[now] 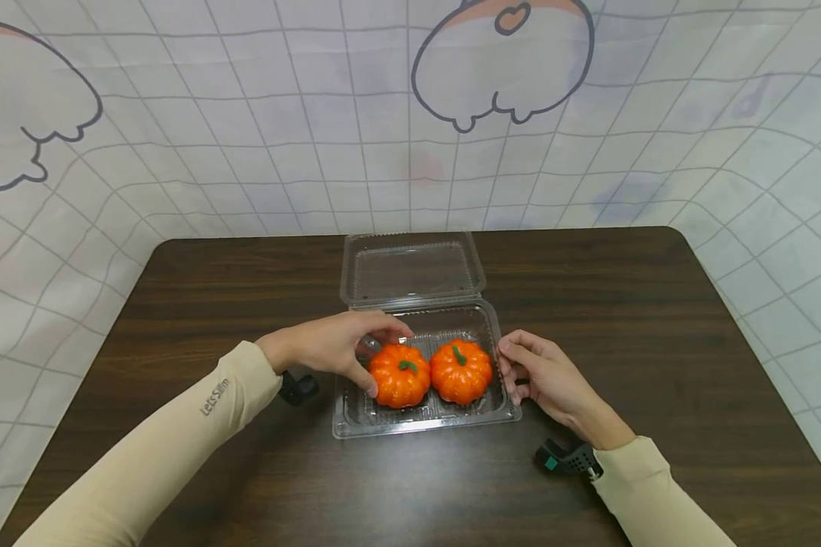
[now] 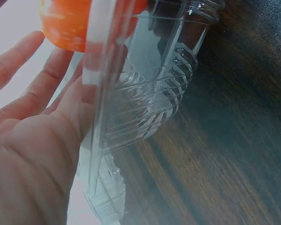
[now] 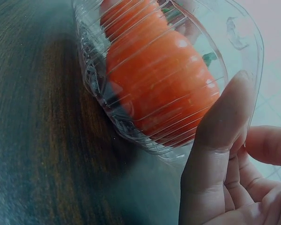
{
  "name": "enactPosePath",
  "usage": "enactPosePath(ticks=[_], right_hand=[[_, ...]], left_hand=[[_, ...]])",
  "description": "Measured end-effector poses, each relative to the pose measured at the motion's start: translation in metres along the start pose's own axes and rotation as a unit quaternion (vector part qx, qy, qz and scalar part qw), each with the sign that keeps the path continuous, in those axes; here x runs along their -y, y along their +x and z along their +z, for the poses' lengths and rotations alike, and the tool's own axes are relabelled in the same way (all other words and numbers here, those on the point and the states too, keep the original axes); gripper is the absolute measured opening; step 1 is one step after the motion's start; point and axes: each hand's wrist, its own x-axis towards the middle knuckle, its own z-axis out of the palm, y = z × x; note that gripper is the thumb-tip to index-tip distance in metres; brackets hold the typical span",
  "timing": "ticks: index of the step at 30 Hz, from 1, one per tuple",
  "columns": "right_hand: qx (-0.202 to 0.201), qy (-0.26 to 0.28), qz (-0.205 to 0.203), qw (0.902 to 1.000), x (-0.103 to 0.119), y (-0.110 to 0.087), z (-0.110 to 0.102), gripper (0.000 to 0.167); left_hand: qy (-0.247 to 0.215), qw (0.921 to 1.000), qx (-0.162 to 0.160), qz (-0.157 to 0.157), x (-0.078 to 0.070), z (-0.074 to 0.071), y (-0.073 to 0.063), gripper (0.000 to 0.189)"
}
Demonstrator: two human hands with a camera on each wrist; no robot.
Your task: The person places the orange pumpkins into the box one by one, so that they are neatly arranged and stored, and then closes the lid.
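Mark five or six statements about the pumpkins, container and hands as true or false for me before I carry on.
1. Two orange pumpkins sit side by side in the clear container. True.
2. The lid is closed. False: it is open at the container's far side.
3. The right hand pinches the container's right edge. True.
4. The left hand rests on the lid. False: it is at the left pumpkin.
5. The table is white. False: it is dark brown.

Orange pumpkins [image 1: 461, 374], brown wood-grained table [image 1: 410, 486]
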Motion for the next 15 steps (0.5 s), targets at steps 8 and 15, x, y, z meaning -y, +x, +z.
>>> enactPosePath(ticks=[8,15], right_hand=[[0.001,-0.002,-0.003,1.0,-0.0012,0.0003,0.0003,0.024],[0.003,-0.005,-0.007,1.0,-0.0014,0.0008,0.0014,0.023]], left_hand=[[-0.004,0.9998,0.018,-0.011,-0.0038,-0.0002,0.0002,0.085],[0.0,0.9995,0.027,-0.015,-0.0042,-0.0015,0.0015,0.08]])
